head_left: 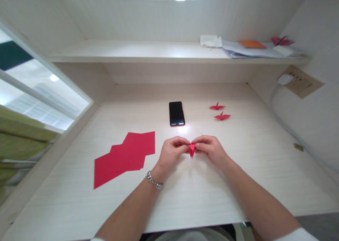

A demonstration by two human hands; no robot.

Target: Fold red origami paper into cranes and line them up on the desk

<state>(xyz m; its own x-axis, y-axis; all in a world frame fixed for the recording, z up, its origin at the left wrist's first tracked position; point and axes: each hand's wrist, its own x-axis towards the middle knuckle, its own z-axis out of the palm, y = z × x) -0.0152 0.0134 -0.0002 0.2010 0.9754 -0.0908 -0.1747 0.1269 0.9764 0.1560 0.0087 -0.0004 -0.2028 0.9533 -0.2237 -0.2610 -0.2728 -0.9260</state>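
Between my two hands is a small folded red paper (192, 150), its narrow split points hanging downward. My left hand (174, 150), with a chain bracelet (154, 180) at the wrist, pinches its left upper edge. On the other side my right hand (211, 149) pinches the right upper edge between thumb and fingers. The fingertips hide part of the folds. Flat red paper sheets (127, 152) lie overlapping to the left of my left hand. Beyond my right hand sit two finished red paper cranes, one (222, 117) nearer and one (217, 106) farther.
A black phone (176, 113) lies beyond my hands. On the shelf (148, 52) are papers (230, 50), an orange pad (253, 44), a crumpled tissue (210, 41) and another red folded paper (282, 41). A plugged-in cable (280, 117) runs down the right wall.
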